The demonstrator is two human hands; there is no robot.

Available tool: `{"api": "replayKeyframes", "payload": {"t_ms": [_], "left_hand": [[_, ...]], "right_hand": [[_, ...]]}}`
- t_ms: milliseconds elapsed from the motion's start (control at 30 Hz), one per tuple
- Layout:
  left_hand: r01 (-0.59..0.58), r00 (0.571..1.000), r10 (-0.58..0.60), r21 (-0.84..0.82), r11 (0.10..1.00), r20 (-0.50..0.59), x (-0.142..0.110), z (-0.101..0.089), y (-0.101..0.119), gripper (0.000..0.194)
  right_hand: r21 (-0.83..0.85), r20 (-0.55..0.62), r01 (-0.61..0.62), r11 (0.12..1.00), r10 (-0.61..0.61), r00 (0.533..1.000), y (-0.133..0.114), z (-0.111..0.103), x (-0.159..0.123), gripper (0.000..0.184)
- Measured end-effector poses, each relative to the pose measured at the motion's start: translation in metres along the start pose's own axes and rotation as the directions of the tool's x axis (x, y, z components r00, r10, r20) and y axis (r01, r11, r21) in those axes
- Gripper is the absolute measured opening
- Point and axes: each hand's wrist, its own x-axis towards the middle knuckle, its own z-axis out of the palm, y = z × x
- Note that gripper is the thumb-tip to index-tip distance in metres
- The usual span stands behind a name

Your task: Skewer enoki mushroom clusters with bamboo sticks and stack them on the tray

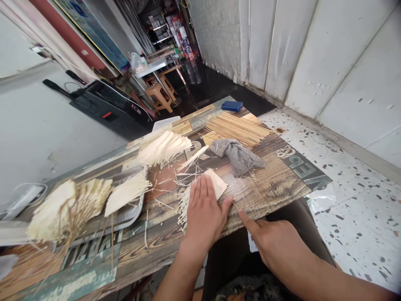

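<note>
My left hand (203,209) lies flat, fingers stretched out, on a pale folded sheet (218,184) that looks like tofu skin. Thin white enoki mushrooms (183,205) stick out of the sheet's left end, beside my fingers. At the table's near edge my right hand (275,238) pinches a thin bamboo skewer (235,204), pointing at the sheet's right side. Whether its tip is inside the sheet is hard to see. Loose enoki strands (194,159) lie just beyond my left hand.
A stack of pale sheets (164,146) lies further back. Skewered wraps (70,205) rest at a metal tray (139,211) on the left. A grey cloth (236,156), a pile of bamboo skewers (239,129) and a blue box (232,105) are on the wooden table (282,179).
</note>
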Motion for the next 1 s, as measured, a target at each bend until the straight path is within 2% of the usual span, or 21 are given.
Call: {"api": "replayKeyframes", "payload": {"t_ms": [200, 467, 767, 1000], "left_hand": [[-0.033, 0.999, 0.032, 0.064, 0.997, 0.023, 0.006, 0.005, 0.003, 0.086], [-0.05, 0.999, 0.048, 0.093, 0.994, 0.026, 0.005, 0.006, 0.001, 0.086], [-0.106, 0.994, 0.109, 0.114, 0.988, -0.024, 0.004, 0.007, -0.001, 0.082], [-0.109, 0.993, 0.113, 0.127, 0.986, -0.023, 0.002, 0.008, -0.002, 0.08]], "right_hand": [[0.029, -0.215, 0.065, 0.997, -0.058, 0.975, 0.005, 0.005, -0.001, 0.061], [0.036, -0.378, 0.077, 0.996, -0.057, 0.924, 0.003, 0.005, 0.004, 0.057], [0.082, -0.375, 0.093, 0.992, -0.056, 0.925, 0.002, 0.004, 0.007, 0.055], [0.137, -0.262, 0.075, 0.988, -0.037, 0.964, -0.001, 0.011, 0.009, 0.064]]}}
